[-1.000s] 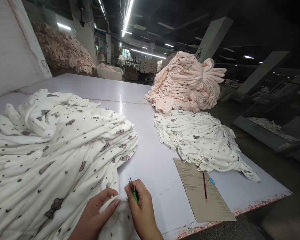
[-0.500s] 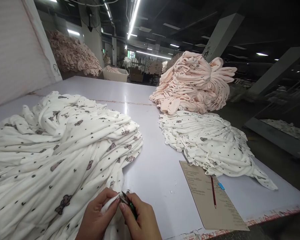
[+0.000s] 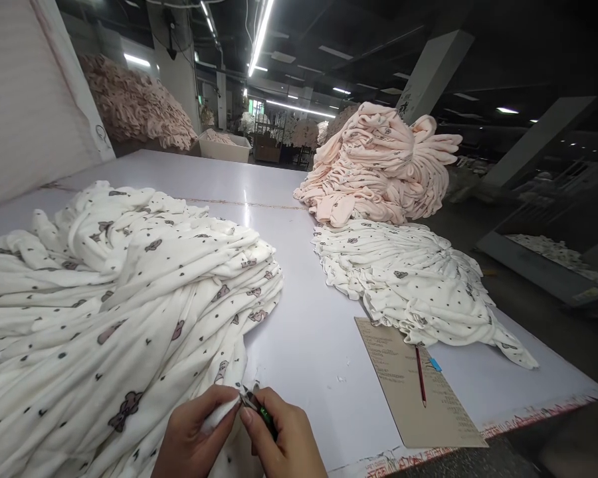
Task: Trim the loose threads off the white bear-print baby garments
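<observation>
At the bottom centre, my left hand (image 3: pixel 199 428) pinches an edge of white fabric with a bear-and-dot print. That edge belongs to the big heap of white printed fabric (image 3: pixel 144 305) spread over the left of the table. My right hand (image 3: pixel 284 431) is closed around small dark thread snips (image 3: pixel 259 408) with a green mark. The snips' blades point up and left, touching or very near the fabric edge at my left fingertips. Fingers hide most of the snips' handle.
On the pale table (image 3: pixel 299 332), a second white printed bundle (image 3: pixel 408 279) lies right of centre, with a pink fabric pile (image 3: pixel 369 166) behind it. Near the front edge is a written-on cardboard sheet (image 3: pixel 389 392) bearing a red pencil (image 3: pixel 421 378) and a blue tab (image 3: pixel 435 364).
The snips' blades have shifted slightly and look a little more closed at the fabric edge. Both hands sit slightly lower, and the view has turned a little to the right.
</observation>
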`<state>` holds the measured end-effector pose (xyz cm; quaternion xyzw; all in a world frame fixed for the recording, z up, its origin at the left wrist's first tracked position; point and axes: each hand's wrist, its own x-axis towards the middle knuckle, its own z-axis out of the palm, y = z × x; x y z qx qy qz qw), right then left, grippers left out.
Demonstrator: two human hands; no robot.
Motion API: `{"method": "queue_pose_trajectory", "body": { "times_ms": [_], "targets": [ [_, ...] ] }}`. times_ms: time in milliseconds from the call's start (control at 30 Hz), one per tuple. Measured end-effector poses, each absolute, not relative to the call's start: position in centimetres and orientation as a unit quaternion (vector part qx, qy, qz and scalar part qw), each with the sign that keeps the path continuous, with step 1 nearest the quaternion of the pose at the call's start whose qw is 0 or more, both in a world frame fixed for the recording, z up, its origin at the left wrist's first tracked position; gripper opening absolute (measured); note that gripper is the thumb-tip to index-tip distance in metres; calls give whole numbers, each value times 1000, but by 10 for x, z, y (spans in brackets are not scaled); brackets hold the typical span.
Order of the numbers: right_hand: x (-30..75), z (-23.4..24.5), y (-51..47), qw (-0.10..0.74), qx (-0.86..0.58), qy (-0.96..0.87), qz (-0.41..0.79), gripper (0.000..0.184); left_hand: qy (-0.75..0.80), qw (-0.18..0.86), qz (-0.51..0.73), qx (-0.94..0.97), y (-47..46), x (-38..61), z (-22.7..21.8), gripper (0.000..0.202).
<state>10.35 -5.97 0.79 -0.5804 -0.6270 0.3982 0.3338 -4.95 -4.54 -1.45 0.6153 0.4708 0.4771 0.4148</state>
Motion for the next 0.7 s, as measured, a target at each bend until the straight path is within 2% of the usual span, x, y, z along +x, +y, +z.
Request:
{"method": "queue_pose_trajectory", "body": {
  "times_ms": [33, 167, 333, 433, 600, 700],
  "targets": [
    [104, 8, -60, 334, -578, -627, 402, 36, 457, 393, 481, 637, -45, -52, -17, 3],
    [108, 6, -61, 331, -562, -607, 454, 44, 406, 318, 490, 703, -40, -58, -16, 16],
    [117, 3, -65, 345, -542, -565, 517, 46, 391, 335, 519, 683, -42, -55, -11, 16],
    [120, 10, -67, 332, -541, -581, 509, 43, 397, 351, 537, 656, -46, -53, -16, 17],
    [120, 21, -68, 306, -552, -631, 451, 34, 383, 306, 542, 682, -49, -53, -18, 22],
    [119, 17, -69, 314, -557, -634, 435, 35, 370, 300, 534, 699, -49, -53, -14, 25]
  ]
}}
